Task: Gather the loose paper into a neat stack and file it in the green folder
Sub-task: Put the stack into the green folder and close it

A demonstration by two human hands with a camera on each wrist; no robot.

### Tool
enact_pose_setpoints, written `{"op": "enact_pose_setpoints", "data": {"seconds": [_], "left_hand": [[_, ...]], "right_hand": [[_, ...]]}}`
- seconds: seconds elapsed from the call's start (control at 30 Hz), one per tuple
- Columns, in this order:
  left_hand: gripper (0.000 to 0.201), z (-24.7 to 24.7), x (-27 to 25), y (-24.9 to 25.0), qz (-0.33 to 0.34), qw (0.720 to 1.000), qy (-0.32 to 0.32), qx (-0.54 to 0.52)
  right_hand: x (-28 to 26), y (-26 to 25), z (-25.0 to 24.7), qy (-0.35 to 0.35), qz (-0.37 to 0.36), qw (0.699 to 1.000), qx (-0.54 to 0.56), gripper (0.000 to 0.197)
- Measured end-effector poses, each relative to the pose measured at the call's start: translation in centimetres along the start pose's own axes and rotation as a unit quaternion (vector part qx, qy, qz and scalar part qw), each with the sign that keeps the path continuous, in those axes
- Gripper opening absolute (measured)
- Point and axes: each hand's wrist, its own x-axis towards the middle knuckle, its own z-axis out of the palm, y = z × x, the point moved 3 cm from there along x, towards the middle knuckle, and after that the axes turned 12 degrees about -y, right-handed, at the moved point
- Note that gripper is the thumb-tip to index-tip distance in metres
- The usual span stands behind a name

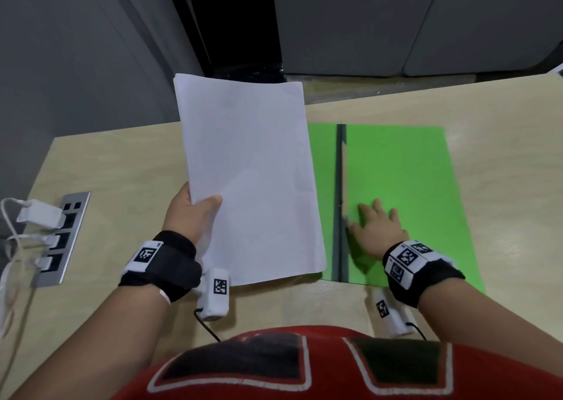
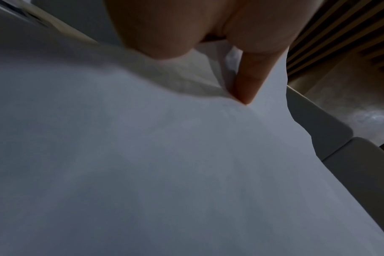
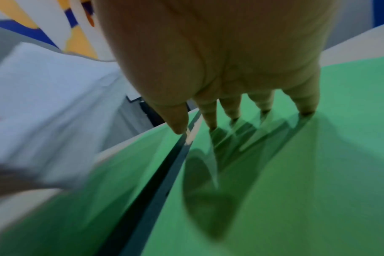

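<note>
While the left hand (image 1: pixel 195 216) pinches the paper stack (image 1: pixel 249 180), the right hand (image 1: pixel 376 226) lies spread on the green folder (image 1: pixel 411 168).

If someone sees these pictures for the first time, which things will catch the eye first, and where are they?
First comes the bright green folder, lying open on the wooden desk, with the right hand spread flat on it beside the dark spine strip. Next is the white paper stack, gripped at its lower left edge by the left hand and lifted to the left of the folder.
</note>
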Motion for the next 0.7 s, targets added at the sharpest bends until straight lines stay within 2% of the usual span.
{"op": "enact_pose_setpoints", "data": {"seconds": [0.1, 0.17, 0.23, 0.3, 0.37, 0.5, 0.57, 0.63, 0.7], "left_hand": [[0.036, -0.2, 0.5, -0.6, -0.007, 1.000, 0.000, 0.005], [0.036, -0.4, 0.8, -0.9, -0.009, 1.000, 0.004, 0.014], [0.037, -0.6, 0.9, -1.2, -0.011, 1.000, 0.008, 0.004], [0.038, -0.6, 1.0, -1.6, -0.012, 1.000, 0.008, -0.013], [0.038, -0.4, 1.3, -2.3, -0.018, 1.000, -0.002, -0.025], [0.038, 1.0, 2.0, -4.1, -0.039, 0.998, -0.033, -0.032], [0.039, 2.1, 2.4, -4.8, -0.046, 0.996, -0.059, -0.050], [0.040, 2.9, 3.2, -5.5, -0.060, 0.995, -0.084, -0.010], [0.043, 3.3, 4.0, -6.4, -0.093, 0.986, -0.108, 0.086]], "right_hand": [[-1.0, -3.6, 1.4, -0.059, -0.119, 0.991, 0.029, 0.049], [-1.9, -5.0, 1.2, -0.064, -0.143, 0.974, 0.164, 0.049], [-2.6, -5.4, 0.6, -0.037, -0.153, 0.934, 0.322, 0.051], [-2.9, -5.2, 0.1, -0.036, -0.158, 0.899, 0.407, 0.060], [-3.1, -5.0, -0.3, -0.056, -0.173, 0.893, 0.412, 0.064], [-2.7, -3.8, -0.2, -0.105, -0.176, 0.901, 0.383, 0.060], [-2.6, -3.1, 0.1, -0.140, -0.182, 0.900, 0.372, 0.042], [-2.3, -2.2, -0.2, -0.108, -0.183, 0.906, 0.366, 0.029], [-2.0, -1.2, -0.9, -0.031, -0.157, 0.921, 0.354, 0.022]]}}
